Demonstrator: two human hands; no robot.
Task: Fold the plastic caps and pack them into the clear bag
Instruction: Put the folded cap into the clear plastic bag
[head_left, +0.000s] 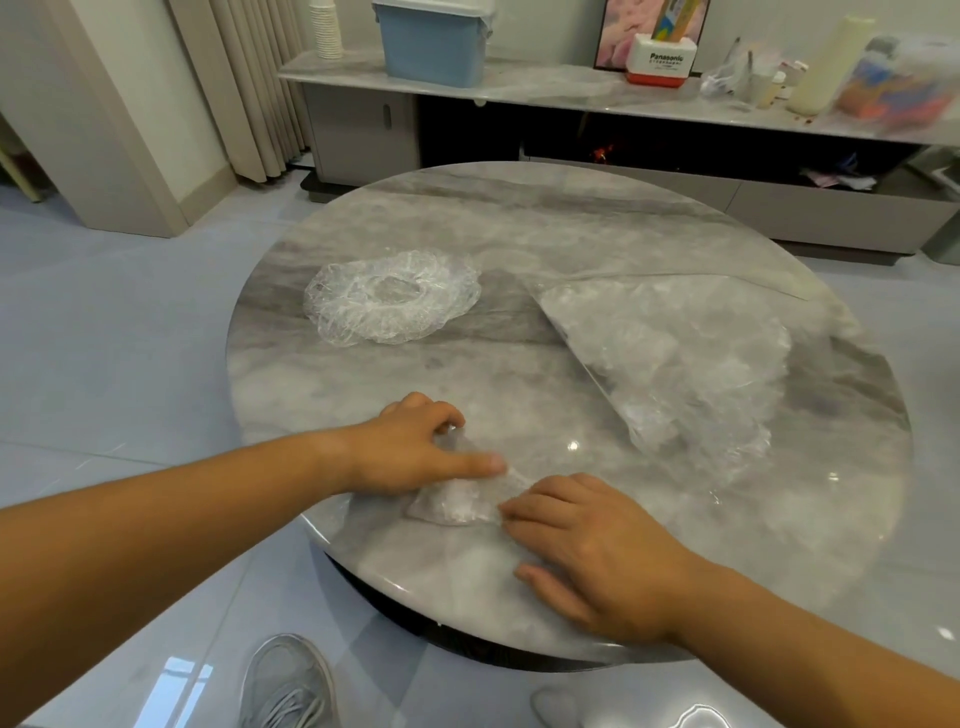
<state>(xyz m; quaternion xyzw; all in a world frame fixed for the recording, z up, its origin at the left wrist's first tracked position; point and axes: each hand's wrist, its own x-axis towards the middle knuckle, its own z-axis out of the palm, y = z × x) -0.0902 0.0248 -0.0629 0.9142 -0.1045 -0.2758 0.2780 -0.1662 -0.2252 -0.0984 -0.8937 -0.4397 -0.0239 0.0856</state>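
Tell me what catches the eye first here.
Both hands work a small half-folded clear plastic cap at the near edge of the round grey marble table: the left hand pinches it, the right hand presses it flat. An open crinkled clear cap lies far left; the clear plastic bag, holding folded caps, lies right.
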